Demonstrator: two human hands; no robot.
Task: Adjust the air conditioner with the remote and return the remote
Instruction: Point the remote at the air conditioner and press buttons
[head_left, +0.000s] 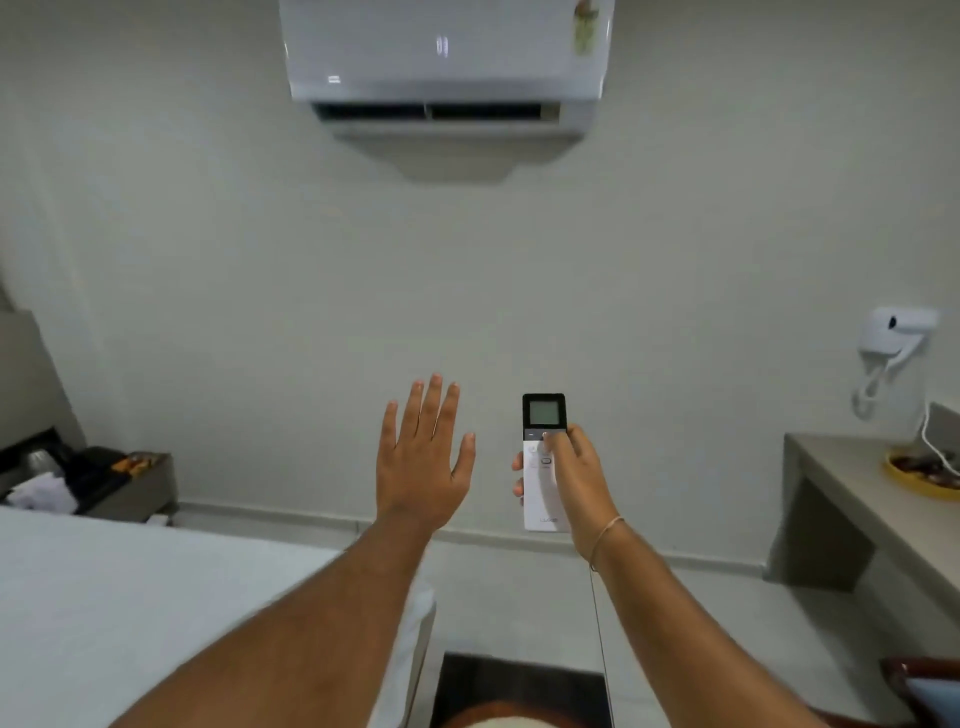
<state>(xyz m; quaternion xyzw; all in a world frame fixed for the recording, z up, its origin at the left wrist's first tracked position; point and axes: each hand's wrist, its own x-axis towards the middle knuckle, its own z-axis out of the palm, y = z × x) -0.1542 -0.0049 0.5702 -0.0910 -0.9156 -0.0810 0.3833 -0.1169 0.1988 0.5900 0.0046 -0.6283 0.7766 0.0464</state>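
A white air conditioner (447, 57) hangs high on the wall straight ahead, its lower flap open over a dark vent. My right hand (574, 480) holds a slim white remote (543, 415) upright, its black top with a grey screen pointing at the unit; my thumb rests on the buttons just below the screen. My left hand (423, 457) is raised beside it, palm toward the wall, fingers spread, holding nothing.
A white bed (130, 597) fills the lower left. Behind it a low shelf (150, 483) carries a kettle and packets. At the right is a grey desk (852, 483) with a yellow dish (919, 475), and a wall-mounted hair dryer (891, 338) above it.
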